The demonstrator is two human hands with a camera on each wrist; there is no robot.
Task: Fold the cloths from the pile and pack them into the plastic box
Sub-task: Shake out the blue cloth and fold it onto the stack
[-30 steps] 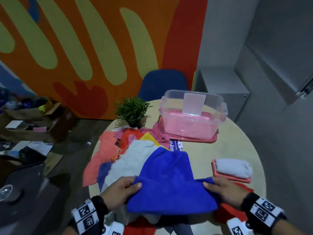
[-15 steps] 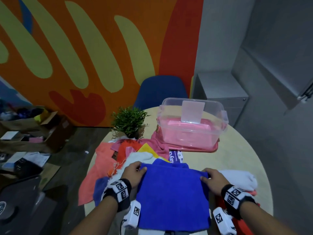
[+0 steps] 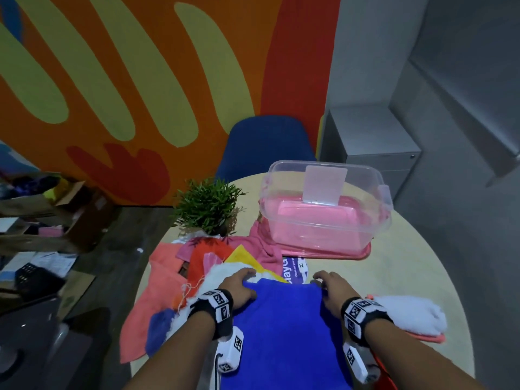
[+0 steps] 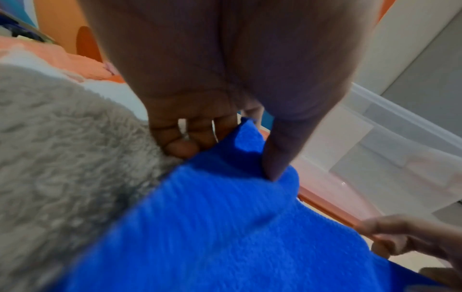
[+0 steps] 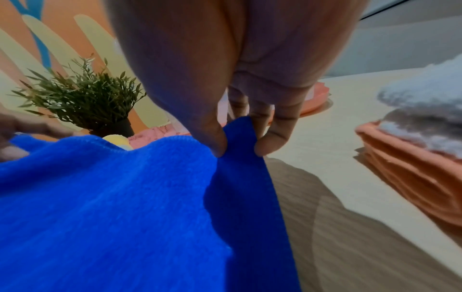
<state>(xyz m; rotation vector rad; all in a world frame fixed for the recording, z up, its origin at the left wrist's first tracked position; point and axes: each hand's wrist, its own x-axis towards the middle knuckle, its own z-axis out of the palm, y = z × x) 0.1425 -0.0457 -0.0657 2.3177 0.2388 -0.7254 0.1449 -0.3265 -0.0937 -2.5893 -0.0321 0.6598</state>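
A blue cloth [image 3: 284,330] lies spread in front of me on the round table [image 3: 399,266], over the pile of loose cloths [image 3: 197,266]. My left hand [image 3: 239,285] pinches its far left corner, thumb on top of the blue cloth [image 4: 225,227]. My right hand [image 3: 332,288] pinches the far right corner between thumb and fingers, seen close on the blue cloth [image 5: 237,138]. The clear plastic box [image 3: 326,204] stands beyond on a pink lid [image 3: 332,251], with pink cloth inside. A folded white cloth [image 3: 408,313] lies on a folded salmon one at my right.
A small potted plant [image 3: 208,204] stands left of the box. A blue chair [image 3: 267,147] is behind the table, a grey cabinet [image 3: 374,147] further right. Cardboard boxes [image 3: 56,209] sit on the floor to the left. A purple label [image 3: 294,266] lies by the lid.
Both hands have carried the near edge of the blue cloth away from me, folding it over toward the far edge. They are now closer to the box and closer together.
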